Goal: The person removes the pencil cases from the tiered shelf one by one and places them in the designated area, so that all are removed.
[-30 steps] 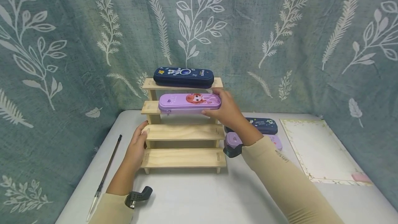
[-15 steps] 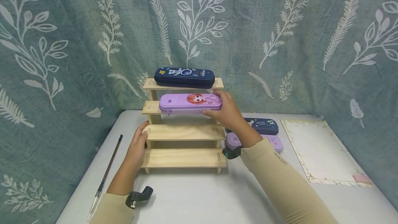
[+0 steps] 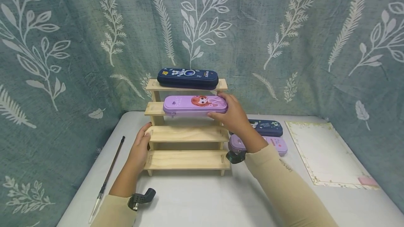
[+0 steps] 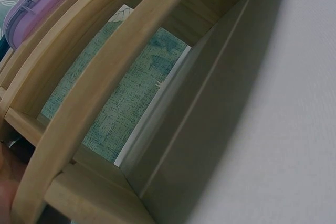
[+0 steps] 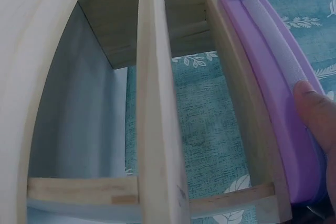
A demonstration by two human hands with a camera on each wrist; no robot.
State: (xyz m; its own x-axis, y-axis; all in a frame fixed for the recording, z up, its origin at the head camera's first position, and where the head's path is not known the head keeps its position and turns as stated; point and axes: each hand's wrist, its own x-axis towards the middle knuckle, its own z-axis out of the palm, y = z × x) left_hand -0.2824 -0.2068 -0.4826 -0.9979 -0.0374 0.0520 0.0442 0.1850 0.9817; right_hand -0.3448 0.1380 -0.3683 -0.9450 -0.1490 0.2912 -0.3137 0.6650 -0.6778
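Note:
A lilac pencil case (image 3: 195,106) with a red-haired girl on its lid lies along the second tier from the top of a stepped wooden rack (image 3: 187,134). My right hand (image 3: 233,115) grips its right end, thumb at the front and fingers behind. The right wrist view shows the thumb against the zipper side of the pencil case (image 5: 268,87), which sits on the wooden tier. My left hand (image 3: 137,150) holds the rack's left side at the third tier. On the top tier rests a navy pencil case (image 3: 187,78) with an astronaut.
Right of the rack, another navy pencil case (image 3: 268,128) and a second lilac pencil case (image 3: 277,144) lie on the table, partly behind my right forearm. A floral-edged sheet (image 3: 325,153) lies farther right. A slim brush (image 3: 107,178) lies at left.
The lilac pencil case has shifted slightly to the right along its tier, with my right hand on it. My left hand stays on the rack.

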